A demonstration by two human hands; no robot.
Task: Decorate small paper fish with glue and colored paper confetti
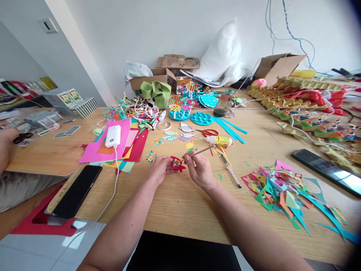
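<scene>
At the left edge of the frame, a co-worker's hand (6, 146) is beside black-handled scissors (23, 138); whether it grips them cannot be told. In the lower left, a black smartphone (77, 191) lies near the table's edge. Above it, a white power bank (113, 135) with a cable plugged in rests on pink paper (92, 149). Near the centre, loose coloured dots (151, 156) lie just beside the person's left hand (160, 166), which pinches a red paper fish (177, 164) covered in dots. The right hand (201, 170) is closed around a thin stick (202, 150), its tip at the fish. Just above the hands lie patterned paper fish cutouts (187, 137), red-handled scissors (210, 132) and a yellow-labelled glue bottle (221, 140) on its side. Right of centre, a pen (231, 172) lies slanted. Farther right, in the lower right, coloured paper scraps (282, 199) are heaped. A second smartphone (324, 168) lies at the right, below the egg cartons (266, 98).
</scene>
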